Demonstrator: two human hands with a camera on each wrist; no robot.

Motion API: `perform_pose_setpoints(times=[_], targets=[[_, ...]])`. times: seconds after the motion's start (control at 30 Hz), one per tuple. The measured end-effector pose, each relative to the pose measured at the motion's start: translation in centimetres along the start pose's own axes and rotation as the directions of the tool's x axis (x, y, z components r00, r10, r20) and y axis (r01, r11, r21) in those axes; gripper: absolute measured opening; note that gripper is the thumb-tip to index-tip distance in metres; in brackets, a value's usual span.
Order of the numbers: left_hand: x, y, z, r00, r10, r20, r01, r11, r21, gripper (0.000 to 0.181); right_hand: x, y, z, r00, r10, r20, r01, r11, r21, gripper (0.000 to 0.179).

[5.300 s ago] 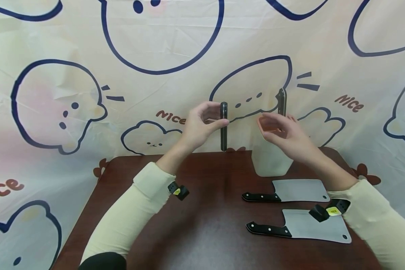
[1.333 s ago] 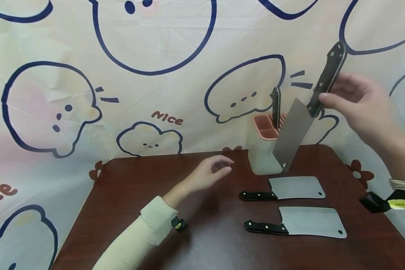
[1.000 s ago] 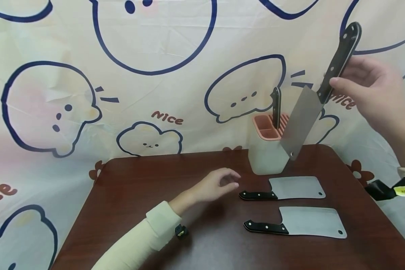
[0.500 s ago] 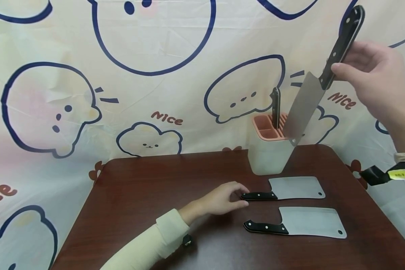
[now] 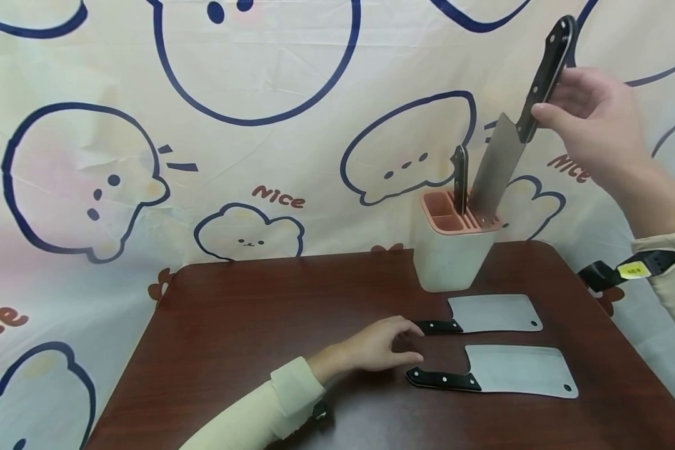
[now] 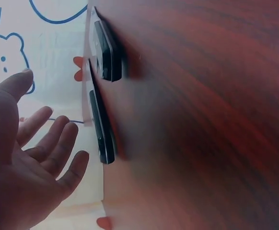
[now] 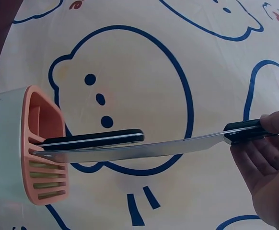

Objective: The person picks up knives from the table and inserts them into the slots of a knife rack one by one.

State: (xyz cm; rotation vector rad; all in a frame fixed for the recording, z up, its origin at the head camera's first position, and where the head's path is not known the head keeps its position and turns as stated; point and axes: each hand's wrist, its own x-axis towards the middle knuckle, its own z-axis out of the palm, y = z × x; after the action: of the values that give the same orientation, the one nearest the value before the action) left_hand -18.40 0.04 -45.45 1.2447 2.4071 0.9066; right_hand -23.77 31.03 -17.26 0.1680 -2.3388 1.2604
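Note:
My right hand (image 5: 602, 119) pinches the black handle of a cleaver (image 5: 497, 162) between thumb and fingers. The blade slants down, its end at the slots of the white knife holder (image 5: 447, 265) with a pink top. In the right wrist view the blade's tip (image 7: 48, 155) meets a slot beside a black-handled knife (image 7: 96, 139) standing in the holder. My left hand (image 5: 377, 347) is spread just above the table, fingers loosely bent, near the handles of two cleavers lying flat, the far one (image 5: 495, 312) and the near one (image 5: 523, 370). The left wrist view has it apart from both handles.
The dark wooden table (image 5: 247, 312) reaches back to a cream cartoon-printed cloth (image 5: 270, 156). The holder stands near the table's far edge. Both lying blades point right, toward the table's right side.
The right hand has raised the cleaver and swung it left, from in front of the holder to over its slots. The left hand has come down rightward to the lying handles, having held a dark-handled object earlier.

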Motion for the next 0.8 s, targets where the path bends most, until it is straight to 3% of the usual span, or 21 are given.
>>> perform_pose_setpoints(times=[0.8], targets=[[0.6,-0.4,4.3,0.997,0.035,0.070,-0.049,0.977,0.207,0.053,1.3,2.2,2.6,0.994,0.048,0.101,-0.034,0.989,-0.143,0.050]])
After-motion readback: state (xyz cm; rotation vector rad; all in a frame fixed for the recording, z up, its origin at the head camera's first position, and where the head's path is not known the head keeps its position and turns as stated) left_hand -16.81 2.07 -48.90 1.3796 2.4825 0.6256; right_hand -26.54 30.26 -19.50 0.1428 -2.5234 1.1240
